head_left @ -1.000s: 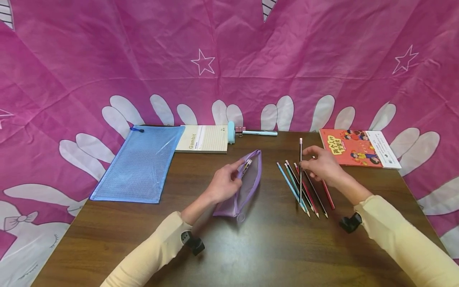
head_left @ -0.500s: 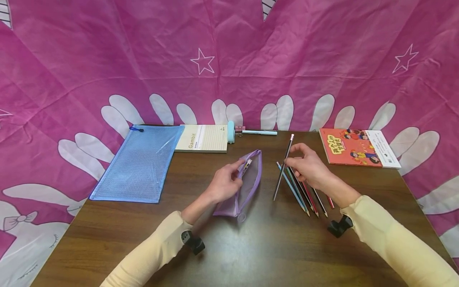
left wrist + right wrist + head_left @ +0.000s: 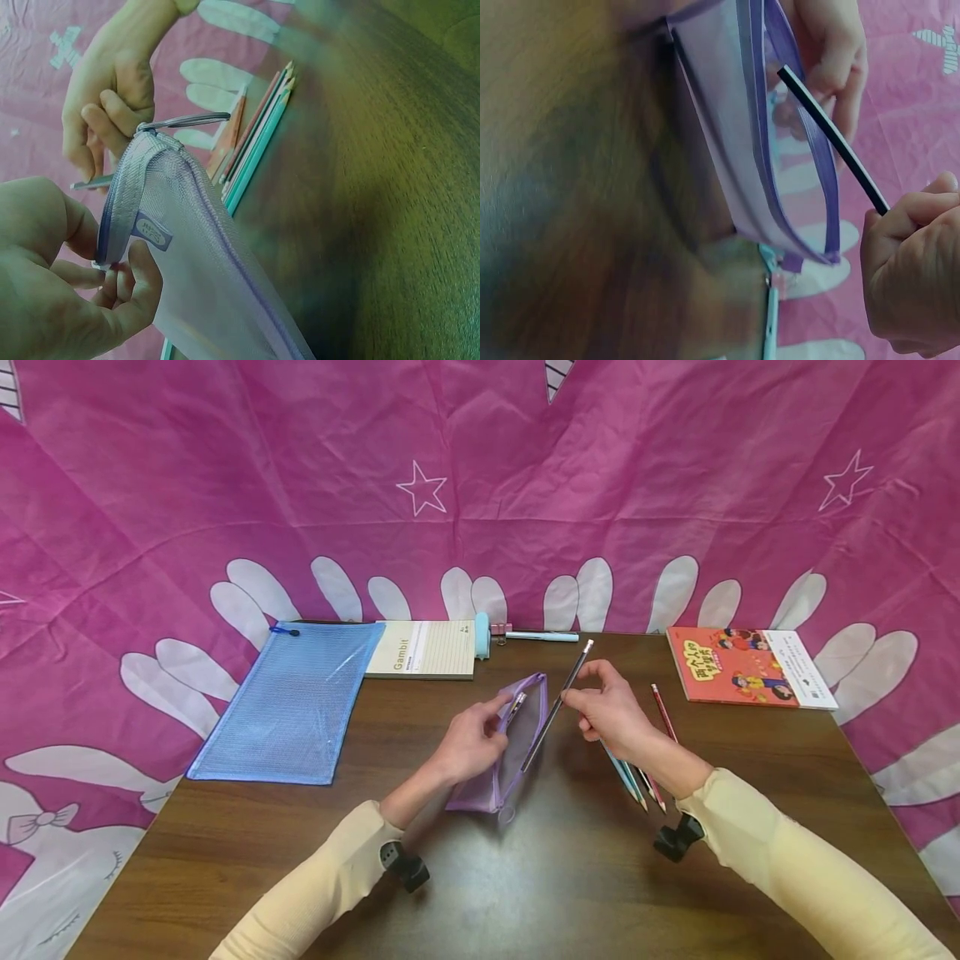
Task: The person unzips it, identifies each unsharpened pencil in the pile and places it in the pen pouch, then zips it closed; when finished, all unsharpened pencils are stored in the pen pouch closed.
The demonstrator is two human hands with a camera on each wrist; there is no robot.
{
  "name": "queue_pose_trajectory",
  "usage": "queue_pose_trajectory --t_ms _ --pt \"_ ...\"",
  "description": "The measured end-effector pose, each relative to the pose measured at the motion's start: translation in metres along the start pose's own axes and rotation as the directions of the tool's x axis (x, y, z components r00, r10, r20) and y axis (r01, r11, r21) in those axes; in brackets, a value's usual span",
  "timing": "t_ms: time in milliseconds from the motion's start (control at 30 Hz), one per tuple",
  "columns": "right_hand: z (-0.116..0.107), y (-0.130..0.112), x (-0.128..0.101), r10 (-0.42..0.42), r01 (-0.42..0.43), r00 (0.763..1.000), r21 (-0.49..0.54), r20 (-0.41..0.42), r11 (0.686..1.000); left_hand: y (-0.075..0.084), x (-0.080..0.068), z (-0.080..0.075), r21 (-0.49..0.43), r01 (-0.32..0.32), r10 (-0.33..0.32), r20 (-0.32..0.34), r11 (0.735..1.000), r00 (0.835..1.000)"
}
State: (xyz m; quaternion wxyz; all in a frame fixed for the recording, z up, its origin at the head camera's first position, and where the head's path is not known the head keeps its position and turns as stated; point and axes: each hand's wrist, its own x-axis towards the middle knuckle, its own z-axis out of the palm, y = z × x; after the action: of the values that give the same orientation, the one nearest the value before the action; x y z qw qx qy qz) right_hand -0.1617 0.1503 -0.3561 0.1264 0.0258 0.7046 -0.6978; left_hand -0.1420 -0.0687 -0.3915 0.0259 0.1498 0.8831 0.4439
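Note:
A purple mesh pencil pouch [image 3: 508, 753] stands on the dark wooden table [image 3: 525, 877], its zipper mouth spread. My left hand [image 3: 471, 745] pinches the pouch's upper edge [image 3: 120, 217] and holds it upright. My right hand [image 3: 609, 708] pinches a black pencil [image 3: 557, 705] held slanted, its lower tip at the pouch's side. In the right wrist view the black pencil [image 3: 832, 140] points into the pouch mouth [image 3: 795, 157]. Several coloured pencils [image 3: 637, 777] lie on the table under my right forearm, and a red pencil [image 3: 663, 713] lies apart to their right.
A blue mesh zip folder [image 3: 292, 702] lies at the back left beside a Gambit notepad [image 3: 423, 649]. A light blue stapler-like item [image 3: 482, 635] and a pen [image 3: 542, 636] sit at the far edge. A red picture book [image 3: 750, 667] lies at the back right. Pink fabric backs the table.
My right hand lifted the black pencil off the pencil group and carried it left to the pouch, tilting it. The left hand kept its hold on the pouch.

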Motion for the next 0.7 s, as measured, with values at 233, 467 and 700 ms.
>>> queue_pose_trajectory --t_ms 233,467,700 --pt "0.017 0.010 -0.002 0.020 -0.020 1.000 0.015 0.007 1.000 0.001 0.002 0.001 0.003 -0.002 0.002 0.002 1.000 1.000" --pt "0.034 0.022 -0.001 0.057 -0.058 0.998 0.031 0.025 0.998 0.002 0.004 0.000 0.010 -0.002 0.002 0.000 1.000 1.000" --pt "0.044 0.028 -0.004 0.083 -0.083 0.996 -0.003 0.032 0.997 0.002 0.004 -0.001 -0.003 0.009 -0.009 0.002 1.000 1.000"
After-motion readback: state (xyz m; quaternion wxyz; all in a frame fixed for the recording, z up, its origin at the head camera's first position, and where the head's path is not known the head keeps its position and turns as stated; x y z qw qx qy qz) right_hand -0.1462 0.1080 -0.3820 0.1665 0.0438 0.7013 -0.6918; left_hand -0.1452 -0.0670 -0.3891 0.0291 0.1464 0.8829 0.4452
